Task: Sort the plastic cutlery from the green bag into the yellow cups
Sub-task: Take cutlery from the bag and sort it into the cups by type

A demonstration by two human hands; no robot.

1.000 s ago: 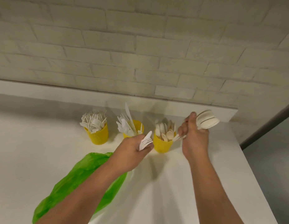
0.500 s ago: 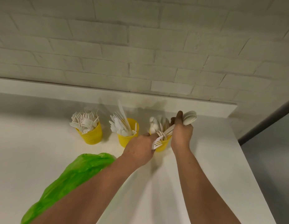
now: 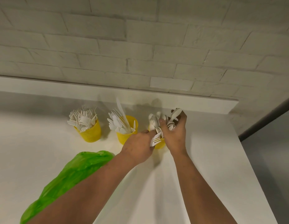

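Note:
Three yellow cups stand in a row near the back of the white counter. The left cup (image 3: 91, 133) is full of forks, the middle cup (image 3: 126, 136) holds knives, and the right cup (image 3: 160, 143) holds spoons (image 3: 152, 119). My right hand (image 3: 174, 133) is over the right cup, closed around a bunch of white spoons (image 3: 175, 113) whose bowls stick up above my fingers. My left hand (image 3: 139, 147) is just left of that cup, gripping white forks (image 3: 155, 140) whose tines point right. The green bag (image 3: 72, 177) lies crumpled at the front left.
The white counter (image 3: 213, 159) ends at a right edge, with grey floor beyond it. A raised white ledge (image 3: 205, 103) runs along the back under a white brick wall.
My right hand has come down and left with the spoons onto the right cup. My left hand with the forks has moved forward to that cup's left side.

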